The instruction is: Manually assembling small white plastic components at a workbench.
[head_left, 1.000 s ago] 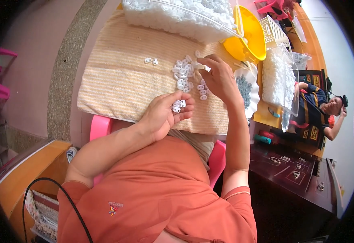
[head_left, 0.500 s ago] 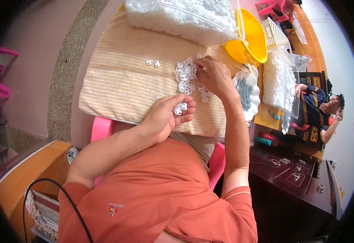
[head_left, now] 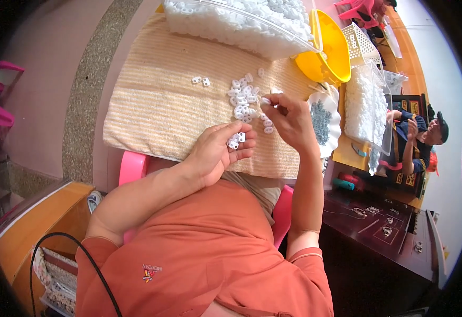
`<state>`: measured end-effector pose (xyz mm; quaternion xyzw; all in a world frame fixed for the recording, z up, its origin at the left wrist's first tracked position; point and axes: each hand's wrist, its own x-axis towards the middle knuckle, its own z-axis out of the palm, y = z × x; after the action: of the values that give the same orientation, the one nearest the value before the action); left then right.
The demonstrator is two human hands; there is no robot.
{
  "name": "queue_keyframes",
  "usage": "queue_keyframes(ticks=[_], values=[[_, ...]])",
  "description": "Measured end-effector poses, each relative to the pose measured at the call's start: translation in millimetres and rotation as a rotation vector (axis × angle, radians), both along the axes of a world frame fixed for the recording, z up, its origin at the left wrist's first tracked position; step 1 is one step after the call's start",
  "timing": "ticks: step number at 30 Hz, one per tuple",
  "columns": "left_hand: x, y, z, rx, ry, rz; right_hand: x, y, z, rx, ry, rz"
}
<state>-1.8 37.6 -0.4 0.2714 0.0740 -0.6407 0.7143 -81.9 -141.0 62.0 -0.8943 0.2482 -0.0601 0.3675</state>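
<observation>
My left hand (head_left: 210, 150) is cupped palm up at the near edge of the striped cloth (head_left: 157, 100), its fingers curled round several small white plastic pieces with two holes (head_left: 236, 140). My right hand (head_left: 296, 122) is just right of the loose pile, thumb and forefinger pinched on one small white plastic piece (head_left: 266, 101). Similar white pieces lie in a pile (head_left: 241, 96) between and beyond my hands. Two white pieces (head_left: 201, 81) sit apart, left of the pile. Another white piece (head_left: 276, 91) shows just beyond my right fingers.
A clear bin (head_left: 241, 26) full of white pieces stands at the far edge, beside a yellow bowl (head_left: 328, 47). On the right are a white scalloped dish (head_left: 334, 108) of small grey parts and a second clear bin (head_left: 386, 105). A person in dark clothes (head_left: 413, 132) sits farther right.
My right hand has drawn back toward me and slightly right from the pile, a white piece now visible at its fingertips. My left hand has stayed in place. The person on the right has moved an arm.
</observation>
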Motion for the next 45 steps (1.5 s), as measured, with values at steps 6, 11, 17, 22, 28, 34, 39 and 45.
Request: queue_keyframes(ticks=[6, 11, 17, 22, 28, 34, 39, 45], values=[[0.2, -0.1, -2.3, -0.043, 0.034, 0.012, -16.6, 25.1, 0.2, 0.161, -0.060, 0.173], [1.4, -0.9, 0.1, -0.037, 0.034, 0.018, -16.4, 32.7, 3.1, 0.004, -0.120, 0.279], [0.1, -0.3, 2.2, -0.038, 0.019, 0.015, -23.5, 36.7, -10.4, 0.115, -0.217, 0.152], [0.7, 0.1, 2.8, -0.032, 0.018, 0.013, -24.9, 36.2, -11.4, 0.136, -0.248, 0.138], [0.3, -0.1, 2.4, -0.057, -0.003, 0.004, -26.4, 35.7, -13.2, 0.153, -0.248, 0.140], [-0.2, -0.3, 2.4, -0.040, 0.001, 0.010, -22.2, 37.3, -7.9, 0.114, -0.256, 0.089], [0.2, 0.2, 0.9, -0.040, -0.016, -0.001, -11.2, 10.8, -9.3, -0.264, -0.177, -0.077], [-0.2, 0.6, 3.5, -0.025, -0.022, 0.003, 14.8, -12.3, -0.3, -0.312, -0.037, 0.030]])
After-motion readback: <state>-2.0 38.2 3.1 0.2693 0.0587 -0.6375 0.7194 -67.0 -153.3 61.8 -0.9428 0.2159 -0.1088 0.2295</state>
